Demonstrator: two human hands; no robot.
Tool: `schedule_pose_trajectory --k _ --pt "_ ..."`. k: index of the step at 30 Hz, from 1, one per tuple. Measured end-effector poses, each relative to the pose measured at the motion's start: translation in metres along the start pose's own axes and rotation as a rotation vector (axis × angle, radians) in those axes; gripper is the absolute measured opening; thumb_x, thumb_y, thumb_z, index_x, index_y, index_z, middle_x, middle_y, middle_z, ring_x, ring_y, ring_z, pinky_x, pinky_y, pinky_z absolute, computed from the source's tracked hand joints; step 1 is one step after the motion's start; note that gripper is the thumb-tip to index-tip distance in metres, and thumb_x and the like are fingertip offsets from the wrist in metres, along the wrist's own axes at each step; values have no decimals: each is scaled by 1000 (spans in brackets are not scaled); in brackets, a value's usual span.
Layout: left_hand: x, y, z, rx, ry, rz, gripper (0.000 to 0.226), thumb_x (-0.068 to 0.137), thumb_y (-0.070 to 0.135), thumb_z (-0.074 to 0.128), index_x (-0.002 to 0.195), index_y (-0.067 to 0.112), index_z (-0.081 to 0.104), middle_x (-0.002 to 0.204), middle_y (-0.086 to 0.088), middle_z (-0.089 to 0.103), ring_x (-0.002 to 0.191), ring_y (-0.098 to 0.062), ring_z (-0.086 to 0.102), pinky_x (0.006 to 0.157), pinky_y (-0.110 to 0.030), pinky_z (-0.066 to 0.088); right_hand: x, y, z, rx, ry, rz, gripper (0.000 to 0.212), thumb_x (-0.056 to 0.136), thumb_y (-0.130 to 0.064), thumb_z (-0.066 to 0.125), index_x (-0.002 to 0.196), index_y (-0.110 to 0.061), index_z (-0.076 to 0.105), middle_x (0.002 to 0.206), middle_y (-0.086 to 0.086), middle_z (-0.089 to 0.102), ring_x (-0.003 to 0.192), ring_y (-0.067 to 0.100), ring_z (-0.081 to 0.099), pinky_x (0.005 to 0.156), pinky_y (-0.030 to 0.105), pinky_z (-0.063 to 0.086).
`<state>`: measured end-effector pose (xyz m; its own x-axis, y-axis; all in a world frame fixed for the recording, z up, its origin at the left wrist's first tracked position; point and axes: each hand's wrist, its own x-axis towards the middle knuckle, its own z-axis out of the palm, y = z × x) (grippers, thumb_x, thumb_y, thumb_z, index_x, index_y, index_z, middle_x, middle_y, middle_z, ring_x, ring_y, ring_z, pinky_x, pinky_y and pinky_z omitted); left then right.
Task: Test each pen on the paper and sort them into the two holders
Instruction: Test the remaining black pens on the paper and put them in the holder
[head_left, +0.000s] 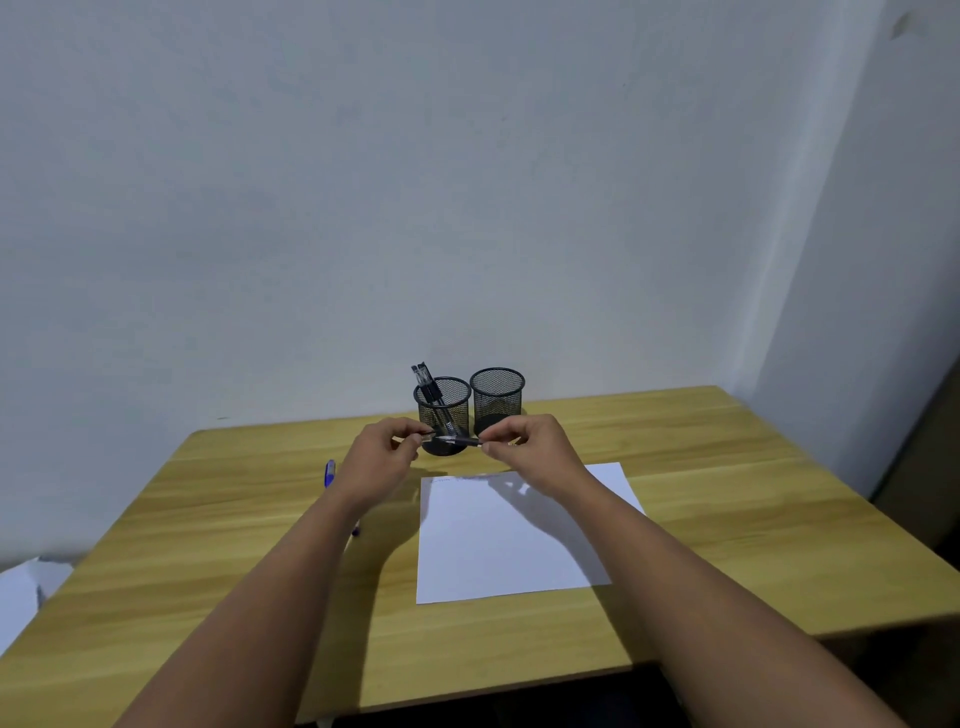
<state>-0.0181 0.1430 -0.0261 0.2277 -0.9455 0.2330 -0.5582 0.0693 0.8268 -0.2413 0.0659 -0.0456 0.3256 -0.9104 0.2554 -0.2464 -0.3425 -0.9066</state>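
Note:
Two black mesh holders stand at the back of the wooden table. The left holder (443, 410) has two dark pens (427, 383) leaning in it; the right holder (497, 397) looks empty. A white sheet of paper (511, 540) lies in front of them, with faint scribbles along its far edge. My left hand (382, 462) and my right hand (532, 449) are raised in front of the holders, each pinching one end of a black pen (457, 441) held level between them. Whether its cap is on cannot be seen.
A blue pen (329, 473) lies on the table (208, 545) left of my left wrist, partly hidden by the forearm. Some white material (21, 597) shows past the table's left edge. A pale wall stands close behind the holders.

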Motion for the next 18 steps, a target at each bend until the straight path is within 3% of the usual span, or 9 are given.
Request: schedule_pose_trajectory --k 3,6,10,13,15,18 --pt "1 3 2 17 -20 16 19 101 15 58 106 21 76 95 5 71 83 -16 68 67 -24 45 0 -2 -1 -20 -9 -6 11 88 -3 84 99 -5 85 77 -10 71 63 -13 59 65 6 42" --pt "2 7 4 45 -73 21 17 100 17 62 102 24 78 83 1 70 72 -12 59 66 -27 46 -1 -4 1 -23 -19 3 11 88 -4 85 98 -6 85 77 -7 72 61 -11 58 65 8 42" --pt "4 12 2 -31 -152 -25 21 98 9 63 95 21 80 75 -4 68 71 -17 59 77 -37 54 -1 -6 2 -13 -38 30 11 87 -4 85 99 -3 85 69 -10 68 55 -8 54 61 11 41" --pt "5 25 -1 -152 -170 -70 15 98 5 64 95 9 78 74 -6 68 68 -15 66 85 -35 61 -1 -11 -4 3 -32 26 12 87 0 84 99 2 83 56 -18 64 51 -7 52 57 9 39" --pt "8 40 -5 -191 -179 -57 12 97 3 64 98 0 76 74 -8 67 69 -17 66 80 -32 63 0 -17 -8 6 -22 4 13 88 4 82 101 6 81 53 -19 64 50 -8 52 57 7 38" --pt "14 68 -6 -123 -211 -4 13 96 3 66 100 -5 75 70 -9 65 68 -19 62 69 -24 61 0 -28 -23 -79 -25 -45 16 89 3 81 105 3 82 68 -10 69 55 -9 56 62 7 42"
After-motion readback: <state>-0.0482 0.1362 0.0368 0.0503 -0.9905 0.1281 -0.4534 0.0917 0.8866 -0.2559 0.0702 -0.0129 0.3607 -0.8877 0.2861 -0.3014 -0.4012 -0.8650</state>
